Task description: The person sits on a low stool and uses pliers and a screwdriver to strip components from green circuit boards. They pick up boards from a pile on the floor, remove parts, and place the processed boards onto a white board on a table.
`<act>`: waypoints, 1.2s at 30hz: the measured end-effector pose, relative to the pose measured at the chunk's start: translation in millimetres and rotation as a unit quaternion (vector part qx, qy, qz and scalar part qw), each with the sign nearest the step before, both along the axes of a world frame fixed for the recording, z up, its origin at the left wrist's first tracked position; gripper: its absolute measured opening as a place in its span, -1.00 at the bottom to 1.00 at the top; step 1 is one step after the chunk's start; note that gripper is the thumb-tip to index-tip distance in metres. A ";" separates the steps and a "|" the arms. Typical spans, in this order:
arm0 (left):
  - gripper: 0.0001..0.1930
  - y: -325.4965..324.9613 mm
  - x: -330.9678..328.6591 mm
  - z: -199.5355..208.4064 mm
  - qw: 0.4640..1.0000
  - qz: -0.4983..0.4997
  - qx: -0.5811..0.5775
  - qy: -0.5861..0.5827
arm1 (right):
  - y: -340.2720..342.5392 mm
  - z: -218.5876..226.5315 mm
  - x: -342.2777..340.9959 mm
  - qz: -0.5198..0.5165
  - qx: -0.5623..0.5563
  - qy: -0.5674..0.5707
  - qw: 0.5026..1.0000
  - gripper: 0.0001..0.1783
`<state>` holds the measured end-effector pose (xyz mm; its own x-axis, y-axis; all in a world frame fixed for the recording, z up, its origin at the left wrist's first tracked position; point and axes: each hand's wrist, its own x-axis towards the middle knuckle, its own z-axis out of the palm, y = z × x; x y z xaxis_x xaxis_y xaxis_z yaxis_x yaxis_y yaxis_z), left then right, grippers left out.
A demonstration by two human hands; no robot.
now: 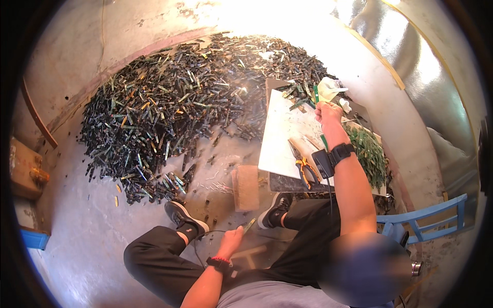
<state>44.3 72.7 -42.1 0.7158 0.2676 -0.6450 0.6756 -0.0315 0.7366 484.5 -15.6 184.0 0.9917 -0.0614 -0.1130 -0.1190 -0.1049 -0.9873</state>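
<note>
The left hand (233, 240) is low between the bent knees, its fingers curled together and pinching one end of a short green strip (250, 224), whose free end points far and to the right. The right hand (327, 111) reaches out over the far right part of the white board (275, 136), fingers closed together on a bright green strip (316, 94) that stands out beyond them. I cannot tell how each fingertip sits on either strip.

Just beyond the right hand is a crumpled white cloth (328, 88). Nearer, on the board, lie pliers (306, 172) with orange and black handles, just left of the small black box (322, 164) at the right wrist. To the right of that forearm is a heap of green strips (367, 154).

Far and left, a wide pile of dark strips (169, 108) spreads over the grey floor (97, 220). A reddish-brown block (246, 188) lies between the two dark shoes (187, 218). At the right is a blue chair (436, 220); at the left, a brown carton (25, 172).
</note>
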 end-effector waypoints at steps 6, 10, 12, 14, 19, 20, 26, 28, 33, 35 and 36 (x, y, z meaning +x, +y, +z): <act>-0.37 -0.2 1.0 -3.0 0.999 0.031 0.016 -0.040 | 25.3 -8.3 11.7 -0.017 0.011 0.031 0.999 -0.94; -0.37 -1.0 3.3 -0.5 0.999 0.032 0.012 -0.039 | 32.2 -20.4 22.7 -0.014 0.084 0.011 0.996 -0.92; -0.38 -0.1 4.5 3.3 1.000 0.022 0.008 -0.019 | 35.1 -25.3 29.0 -0.028 0.076 0.014 0.997 -0.94; -0.38 1.3 5.3 5.0 1.000 0.002 0.008 0.017 | 36.7 -26.1 32.6 -0.050 0.090 0.027 0.994 -0.94; -0.37 2.5 6.0 1.5 1.000 0.010 0.008 0.004 | 28.8 -9.2 16.7 -0.069 0.111 0.046 0.990 -0.89; -0.37 2.4 6.1 -0.6 1.000 0.011 0.006 0.003 | 23.2 -5.9 8.4 -0.052 0.123 0.024 0.991 -0.89; -0.37 -4.0 4.3 -15.7 0.995 0.057 0.005 -0.086 | -4.2 37.1 -135.6 0.117 0.050 -0.092 0.988 -0.87; -0.38 -1.8 4.0 -11.1 0.992 0.078 -0.034 -0.092 | -16.5 33.5 -199.4 0.206 0.005 -0.081 0.975 -0.87; -0.40 0.6 12.0 27.0 0.980 0.117 -0.123 -0.100 | -57.8 -50.6 -291.6 0.323 -0.059 0.107 0.939 -0.80; -0.41 0.3 9.3 42.3 0.970 0.147 -0.159 -0.113 | -66.9 -90.8 -306.2 0.304 -0.035 0.164 0.938 -0.75; -0.43 -0.1 7.6 45.5 0.963 0.167 -0.183 -0.102 | -72.0 -112.9 -308.6 0.319 -0.034 0.162 0.933 -0.73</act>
<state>52.0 72.6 3.4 0.7508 0.2871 -0.5948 0.4428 0.4493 0.7759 175.9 -87.6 71.1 0.7439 0.5114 -0.4303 -0.3024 -0.3165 -0.8991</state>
